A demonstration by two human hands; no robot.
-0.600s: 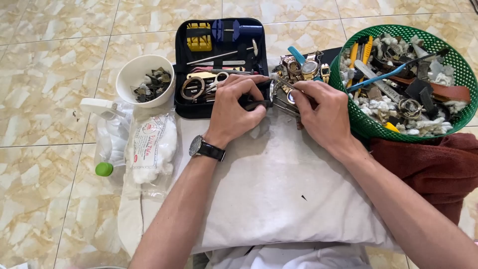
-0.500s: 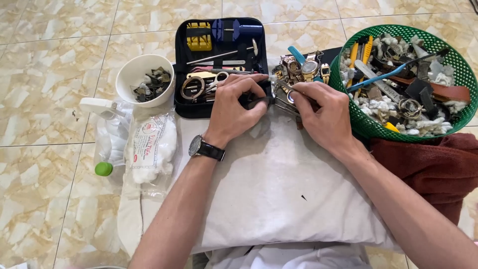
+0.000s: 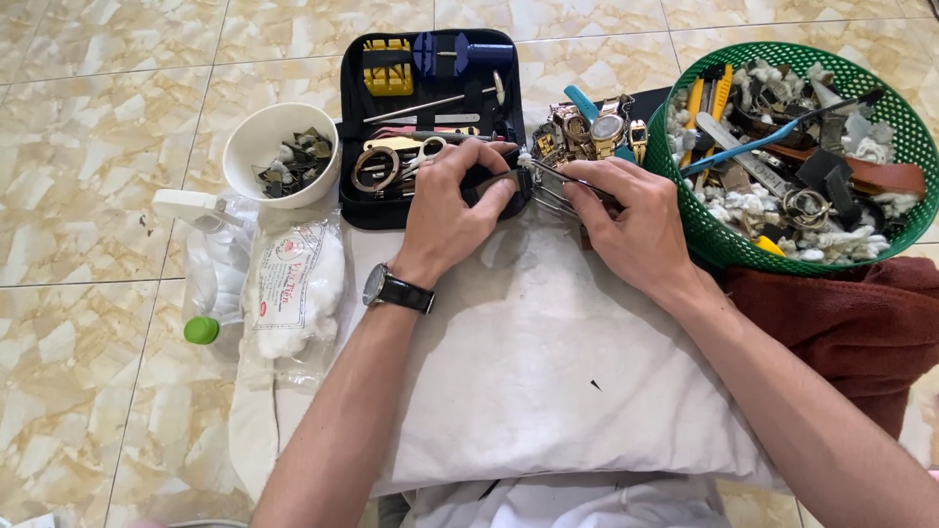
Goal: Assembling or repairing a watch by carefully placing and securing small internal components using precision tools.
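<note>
Fingers [image 3: 489, 200] of left hand [image 3: 445, 215] grip dark watch part [image 3: 504, 184]; right hand [image 3: 626, 220] pinches metal tweezers [image 3: 548, 186] at cushion [image 3: 548, 372] edge.

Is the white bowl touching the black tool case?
Apart. The head view shows a strip of bare tile floor between the white bowl and the left wall of the black tool case.

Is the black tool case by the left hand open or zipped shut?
Open. The black tool case lies flat on the floor tiles, lid out of the way, with its yellow and blue tools, scissors and metal rods showing, beside the left hand.
</note>
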